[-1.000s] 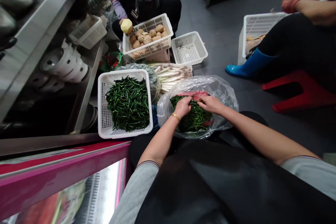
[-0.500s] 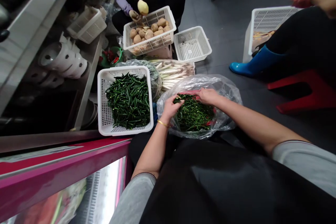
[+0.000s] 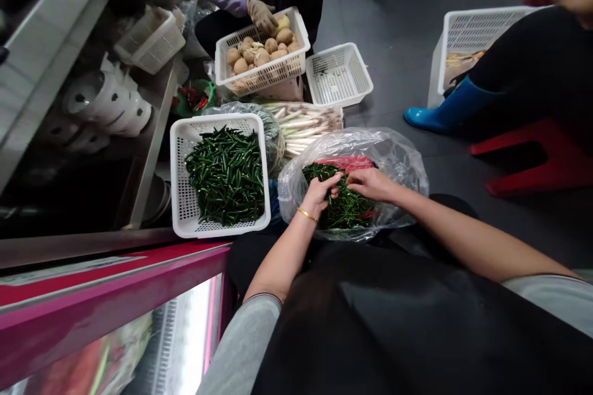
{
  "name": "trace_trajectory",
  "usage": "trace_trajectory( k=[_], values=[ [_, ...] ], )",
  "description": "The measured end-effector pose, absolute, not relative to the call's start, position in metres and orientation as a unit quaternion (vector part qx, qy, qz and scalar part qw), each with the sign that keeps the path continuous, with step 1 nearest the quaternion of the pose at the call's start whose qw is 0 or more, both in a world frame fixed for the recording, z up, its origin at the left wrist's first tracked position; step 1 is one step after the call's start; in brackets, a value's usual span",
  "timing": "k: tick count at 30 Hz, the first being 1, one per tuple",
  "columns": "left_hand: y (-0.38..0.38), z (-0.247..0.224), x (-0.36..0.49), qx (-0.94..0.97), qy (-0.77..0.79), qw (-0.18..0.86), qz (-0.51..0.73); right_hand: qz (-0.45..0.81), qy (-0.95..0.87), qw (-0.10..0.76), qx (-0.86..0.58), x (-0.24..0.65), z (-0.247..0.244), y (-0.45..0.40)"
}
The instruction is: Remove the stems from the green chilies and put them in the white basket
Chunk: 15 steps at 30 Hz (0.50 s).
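Observation:
My left hand (image 3: 320, 192), with a gold bangle at the wrist, curls closed over green chili peppers, its thumb pointing right. Close beside it, my right hand (image 3: 370, 184) is closed in a pinch at the fingertips; what lies between them is too small to make out. Both hands are over a clear plastic bag (image 3: 402, 157) with a red bag (image 3: 354, 162) inside. Thin green chilies and stalks (image 3: 345, 213) fill its middle. Left of the bag, a white basket (image 3: 180, 210) holds a heap of dark green chili peppers (image 3: 227, 179).
Behind lie white-stemmed scallions (image 3: 308, 126), a potato basket (image 3: 259, 81) and another white basket (image 3: 340, 77). A co-worker's gloved hand (image 3: 262, 15) reaches into the potatoes. At right are a blue boot (image 3: 454, 108) and red stool (image 3: 546, 154). A metal shelf (image 3: 155, 136) stands left.
My hands have come closer together over the middle of the bag, and my right hand has left the red bag's edge. The co-worker has lowered a peeled potato into the potato basket.

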<state>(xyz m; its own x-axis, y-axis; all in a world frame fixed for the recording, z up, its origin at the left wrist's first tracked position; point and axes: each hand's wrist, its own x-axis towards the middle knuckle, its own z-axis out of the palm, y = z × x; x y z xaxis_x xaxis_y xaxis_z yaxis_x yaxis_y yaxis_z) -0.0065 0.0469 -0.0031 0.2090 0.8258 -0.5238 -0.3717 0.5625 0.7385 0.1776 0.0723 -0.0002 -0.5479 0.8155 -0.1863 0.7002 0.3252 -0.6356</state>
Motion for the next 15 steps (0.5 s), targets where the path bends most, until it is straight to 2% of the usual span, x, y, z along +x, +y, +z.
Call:
trace_trajectory(
  k=[3,5,10,13,15],
  values=[
    [0.039,0.0,0.0,0.342,0.526,0.622,0.47,0.351,-0.752,0.046,-0.556,0.168,-0.009,0.069],
    [0.035,0.005,-0.006,0.368,0.532,0.57,0.507,0.312,-0.742,0.01,-0.593,0.157,-0.018,0.074],
    [0.037,0.017,-0.04,0.194,0.531,0.614,0.552,0.171,-0.848,-0.023,-0.5,0.123,-0.031,0.09],
    [0.04,0.02,-0.054,0.18,0.528,0.637,0.532,0.162,-0.851,-0.068,-0.495,0.124,-0.029,0.1],
    [0.042,0.019,-0.055,0.221,0.513,0.655,0.509,0.183,-0.835,-0.04,-0.517,0.139,-0.021,0.107]
  ],
)
